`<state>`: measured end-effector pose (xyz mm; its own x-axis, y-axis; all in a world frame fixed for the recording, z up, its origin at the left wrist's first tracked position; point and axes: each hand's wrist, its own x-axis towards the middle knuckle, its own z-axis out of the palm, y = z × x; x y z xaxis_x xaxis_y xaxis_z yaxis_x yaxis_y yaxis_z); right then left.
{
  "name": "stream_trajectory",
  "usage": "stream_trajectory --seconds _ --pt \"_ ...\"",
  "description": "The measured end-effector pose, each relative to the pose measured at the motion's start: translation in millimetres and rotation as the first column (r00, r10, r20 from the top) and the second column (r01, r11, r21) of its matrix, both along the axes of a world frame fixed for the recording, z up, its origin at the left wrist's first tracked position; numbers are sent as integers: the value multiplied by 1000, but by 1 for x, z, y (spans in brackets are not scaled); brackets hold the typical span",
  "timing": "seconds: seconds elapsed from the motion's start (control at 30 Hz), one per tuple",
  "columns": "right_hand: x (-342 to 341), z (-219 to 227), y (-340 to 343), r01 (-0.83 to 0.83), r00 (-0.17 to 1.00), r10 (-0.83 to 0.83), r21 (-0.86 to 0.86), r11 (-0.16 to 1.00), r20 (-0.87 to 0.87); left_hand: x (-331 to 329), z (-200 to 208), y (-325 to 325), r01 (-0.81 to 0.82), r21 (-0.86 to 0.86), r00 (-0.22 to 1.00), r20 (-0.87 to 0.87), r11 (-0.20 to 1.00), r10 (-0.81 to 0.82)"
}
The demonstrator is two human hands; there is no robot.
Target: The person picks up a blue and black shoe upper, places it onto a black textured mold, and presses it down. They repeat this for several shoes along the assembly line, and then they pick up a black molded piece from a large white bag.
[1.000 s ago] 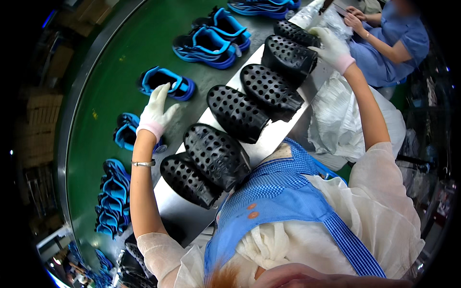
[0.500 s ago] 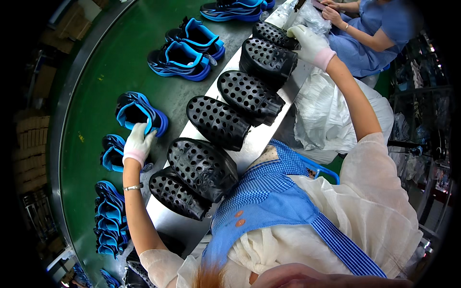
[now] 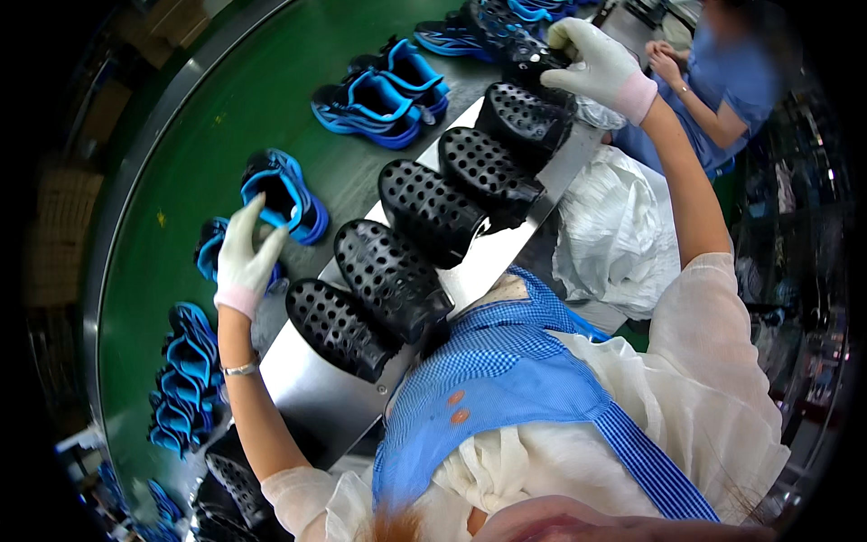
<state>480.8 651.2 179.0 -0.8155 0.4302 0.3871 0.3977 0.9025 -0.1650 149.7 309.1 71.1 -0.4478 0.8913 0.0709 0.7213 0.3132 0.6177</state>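
Observation:
My left hand, in a white glove, is open with thumb and fingers spread. Its fingertips lie over the near side of a black-and-blue sports shoe; whether they touch it I cannot tell. My right hand, also gloved, curls round the heel end of a black perforated shoe form. That form is tilted toward the shoes at the far end. Several similar forms stand in a slanting row on a metal ledge, among them one nearest me and one just below my right hand.
A green work surface carries a pair of shoes farther off and a line of shoes at the left. Crumpled white sheeting lies right of the ledge. A co-worker in blue sits at the upper right.
My right hand has lifted the farthest form off the row and tilted it away. My left hand has come off the shoe's heel, its fingers spreading. The whole view has shifted slightly.

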Motion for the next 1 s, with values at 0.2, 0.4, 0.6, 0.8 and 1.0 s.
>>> stream_trajectory --seconds 0.2,0.4,0.6,0.8,1.0 --pt "-105 16 -111 -573 820 556 -179 800 -138 52 47 15 -8 390 654 699 921 -290" --pt "-177 3 -174 -699 696 706 -347 625 -132 53 46 -10 -348 576 294 816 740 -497" --pt "-209 -27 -203 -599 765 625 -188 779 153 30 6 -26 -551 470 362 879 690 -309" --pt "-229 -53 -196 -601 745 620 -156 784 244 29 -14 -22 -596 416 243 909 687 -339" --pt "-241 -72 -179 -621 712 643 -174 764 282 21 -15 -24 -447 147 183 981 882 -70"
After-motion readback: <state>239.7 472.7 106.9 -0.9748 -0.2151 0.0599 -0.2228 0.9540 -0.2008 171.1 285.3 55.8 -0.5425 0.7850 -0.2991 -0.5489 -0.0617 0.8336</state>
